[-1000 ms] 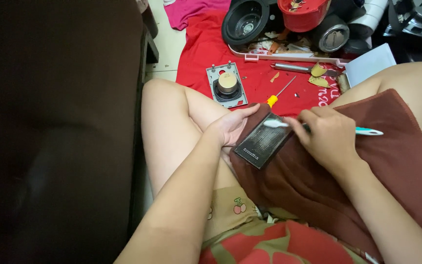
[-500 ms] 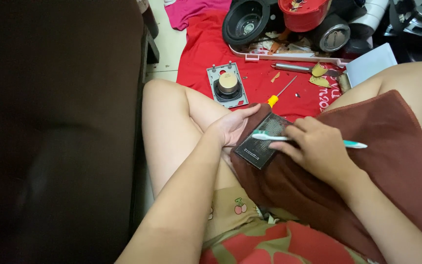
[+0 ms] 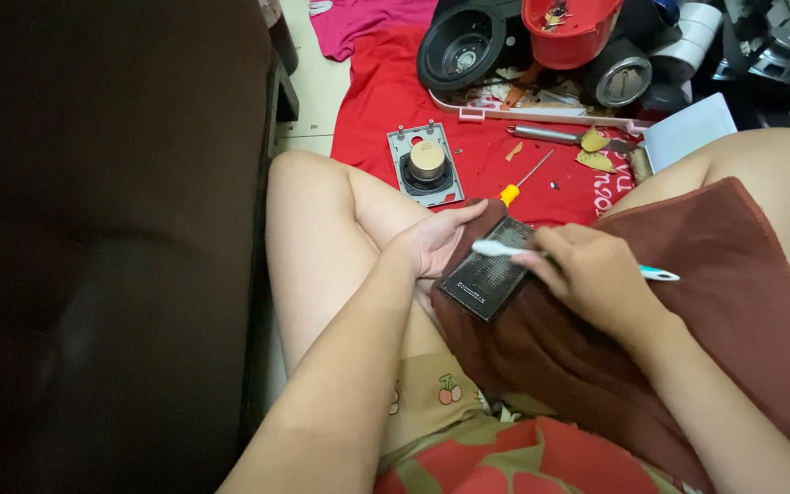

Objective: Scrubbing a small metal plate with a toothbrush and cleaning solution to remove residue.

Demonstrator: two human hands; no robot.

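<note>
A flat black mesh grille (image 3: 490, 273) lies on the brown cloth (image 3: 688, 302) over my right thigh. My left hand (image 3: 436, 240) holds the grille by its left edge, palm up. My right hand (image 3: 587, 274) grips a white toothbrush (image 3: 505, 249) with a teal handle end, and its bristle head rests on the grille's upper part.
On the red cloth (image 3: 377, 101) on the floor lie a grey speaker unit (image 3: 427, 163), a yellow-handled screwdriver (image 3: 523, 180), a metal tool (image 3: 550, 135) and scraps. Black speaker parts (image 3: 464, 46) and a red bowl (image 3: 569, 23) sit beyond. A dark cabinet (image 3: 112, 247) fills the left.
My right hand has slid the toothbrush leftward across the grille, so the brush head now sits near its upper left part. My left hand has stayed put.
</note>
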